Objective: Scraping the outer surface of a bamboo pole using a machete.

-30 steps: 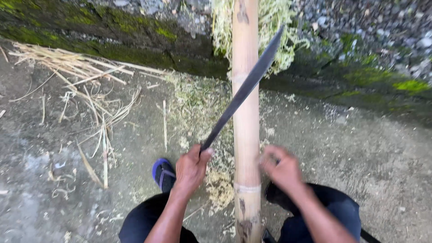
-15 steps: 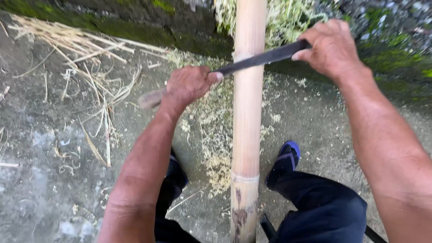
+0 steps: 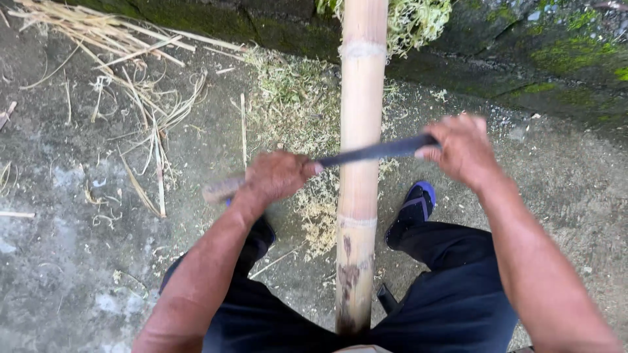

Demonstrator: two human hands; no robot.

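A thick pale bamboo pole (image 3: 358, 131) runs from between my legs up to the mossy stone edge. A long dark knife blade (image 3: 373, 152) lies crosswise on the pole, just above a node ring. My left hand (image 3: 275, 176) grips the knife's wooden handle (image 3: 219, 190) left of the pole. My right hand (image 3: 461, 149) holds the blade's far end right of the pole. Both hands press the knife flat against the bamboo.
Pale bamboo shavings (image 3: 314, 209) litter the concrete ground around the pole. Dry split strips (image 3: 111, 39) lie at the upper left. A mossy stone wall (image 3: 523, 59) crosses the top. My feet in blue sandals (image 3: 412, 209) straddle the pole.
The knife has slid down the pole toward me, with both hands moving lower in view. A second ago only my left hand held it, blade raised diagonally.
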